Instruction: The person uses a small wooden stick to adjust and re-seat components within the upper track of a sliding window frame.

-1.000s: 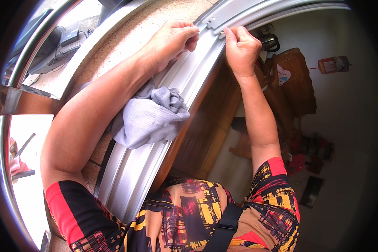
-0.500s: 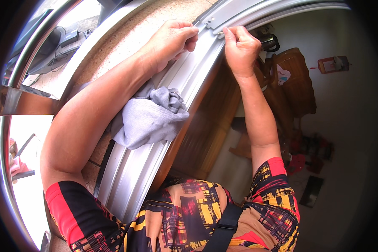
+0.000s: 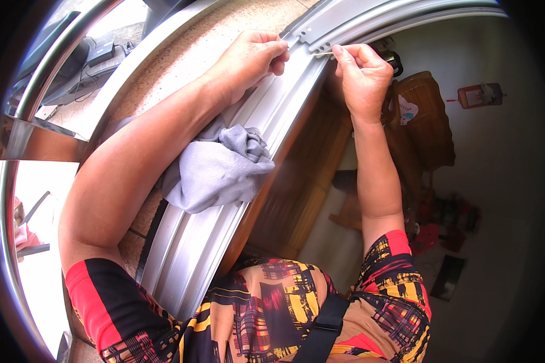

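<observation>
My right hand [image 3: 364, 81] pinches a thin pale stick [image 3: 323, 54] between thumb and fingers. The stick points left over the silver window track [image 3: 289, 85], close to the lower end of a metal frame piece [image 3: 321, 29]. On the track's other side, my left hand [image 3: 257, 57] is closed, thumb against the curled fingers. What sits in that pinch, if anything, is too small to make out. Below my left wrist, a crumpled grey cloth [image 3: 218, 172] lies across the grooves of the track.
A speckled stone sill [image 3: 181, 57] runs along the left of the track. Farther left are a shiny metal rail [image 3: 57, 57] and a black box [image 3: 100, 54] with cables. Inside, on the right, stand brown wooden furniture [image 3: 427, 121] and a dark kettle [image 3: 396, 63].
My right hand has moved right and slightly down, away from the frame piece, and more of the stick shows. My left hand and the cloth have barely shifted.
</observation>
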### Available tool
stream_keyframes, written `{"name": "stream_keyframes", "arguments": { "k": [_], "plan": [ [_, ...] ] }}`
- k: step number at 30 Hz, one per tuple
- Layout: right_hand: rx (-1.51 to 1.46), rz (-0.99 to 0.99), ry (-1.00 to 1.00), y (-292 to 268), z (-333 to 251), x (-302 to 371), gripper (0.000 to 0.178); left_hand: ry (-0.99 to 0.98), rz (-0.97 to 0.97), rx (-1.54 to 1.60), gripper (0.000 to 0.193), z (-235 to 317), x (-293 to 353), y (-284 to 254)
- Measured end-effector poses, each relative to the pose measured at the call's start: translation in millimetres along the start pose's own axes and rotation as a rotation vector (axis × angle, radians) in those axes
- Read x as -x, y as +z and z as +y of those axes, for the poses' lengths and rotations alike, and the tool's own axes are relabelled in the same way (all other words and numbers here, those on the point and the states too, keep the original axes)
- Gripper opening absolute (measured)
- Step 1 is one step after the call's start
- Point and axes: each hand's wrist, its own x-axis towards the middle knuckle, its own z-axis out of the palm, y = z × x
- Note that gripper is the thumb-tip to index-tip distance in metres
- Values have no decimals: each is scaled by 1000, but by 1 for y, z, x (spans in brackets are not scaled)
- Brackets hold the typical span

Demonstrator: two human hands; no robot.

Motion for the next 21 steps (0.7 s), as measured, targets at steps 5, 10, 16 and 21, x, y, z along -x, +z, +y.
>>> {"name": "stream_keyframes", "arguments": {
  "k": [5,10,16,21],
  "plan": [
    [-76,21,6,-1,-11,2,11,-15,16,-46,21,0,1,3],
    [-160,-45,-19,12,-27,4,10,-17,24,-9,21,6,5,8],
    [-169,3,-10,14,-16,-4,9,21,-46,-34,19,-1,1,0],
    [-17,141,-103,-9,6,-5,10,-2,-16,-35,18,-2,-2,4]
  ]
}}
